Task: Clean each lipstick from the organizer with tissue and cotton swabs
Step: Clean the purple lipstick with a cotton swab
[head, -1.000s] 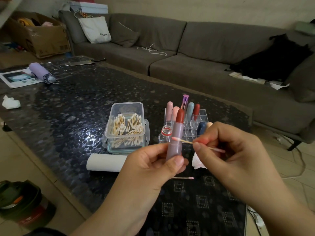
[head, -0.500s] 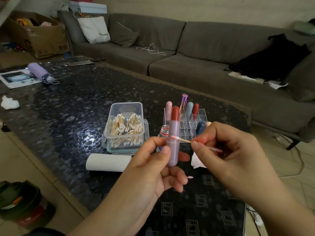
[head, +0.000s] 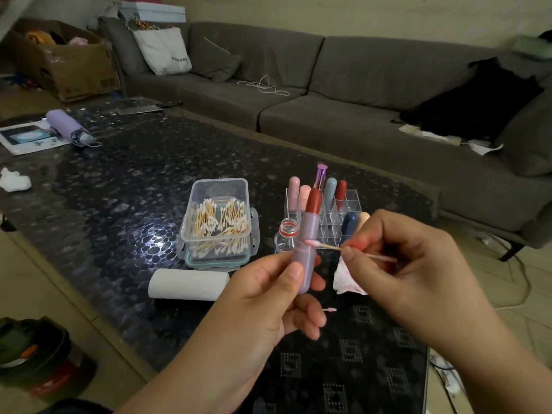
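At frame centre, the left hand (head: pixel 268 297) is gripping the uncapped lilac lipstick (head: pixel 307 243) upright so its collar is facing the cotton swab (head: pixel 325 245) that the right hand (head: pixel 397 264) is pinching, tip touching the tube, before the clear organizer (head: pixel 337 213).

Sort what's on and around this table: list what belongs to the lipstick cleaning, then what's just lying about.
For the job:
- lilac lipstick in the left hand
- cotton swab in the right hand
- organizer
- swab box
- tissue roll
- stained tissue

Lying about:
- folded umbrella
- cardboard box
- tote bag
- crumpled tissue
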A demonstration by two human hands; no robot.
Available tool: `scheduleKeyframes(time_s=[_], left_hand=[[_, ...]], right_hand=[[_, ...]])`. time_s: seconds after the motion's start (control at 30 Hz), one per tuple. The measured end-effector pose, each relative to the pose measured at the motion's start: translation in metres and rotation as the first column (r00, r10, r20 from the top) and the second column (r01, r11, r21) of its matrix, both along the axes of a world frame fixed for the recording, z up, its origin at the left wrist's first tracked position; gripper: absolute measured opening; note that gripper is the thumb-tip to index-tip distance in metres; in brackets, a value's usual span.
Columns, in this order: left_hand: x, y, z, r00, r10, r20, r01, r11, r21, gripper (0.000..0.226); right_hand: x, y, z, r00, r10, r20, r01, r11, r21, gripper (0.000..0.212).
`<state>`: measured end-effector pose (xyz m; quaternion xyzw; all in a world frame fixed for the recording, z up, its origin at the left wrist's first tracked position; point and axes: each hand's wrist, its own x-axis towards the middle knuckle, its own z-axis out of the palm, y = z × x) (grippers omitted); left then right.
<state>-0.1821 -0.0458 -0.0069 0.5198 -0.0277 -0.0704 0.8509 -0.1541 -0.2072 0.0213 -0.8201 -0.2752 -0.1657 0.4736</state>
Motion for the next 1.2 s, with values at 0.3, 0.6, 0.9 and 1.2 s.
scheduleKeyframes(time_s=[0.3, 0.6, 0.9, 1.2], left_hand=[[0.0, 0.001, -0.001, 0.999, 0.03, 0.033, -0.032, 0.997, 0.064, 0.031], [0.001, 0.004, -0.009, 0.993, 0.043, 0.107, -0.063, 0.979, 0.195, 0.021], [0.002, 0.005, -0.014, 0.986, 0.081, 0.148, -0.113, 0.969, 0.22, 0.005], [0.001, 0.0, -0.01, 0.991, 0.041, 0.128, -0.059, 0.988, 0.14, 0.028]], right_hand=[[0.0, 0.002, 0.001, 1.0, -0.018, 0.018, 0.018, 0.999, 0.029, 0.014], [0.0, 0.004, 0.001, 1.0, -0.017, 0.01, 0.017, 0.998, 0.067, 0.014], [-0.001, 0.005, 0.002, 1.0, -0.016, 0.021, 0.015, 0.998, 0.063, 0.012], [-0.002, 0.005, 0.002, 0.999, -0.034, 0.036, 0.032, 0.998, 0.061, 0.013]])
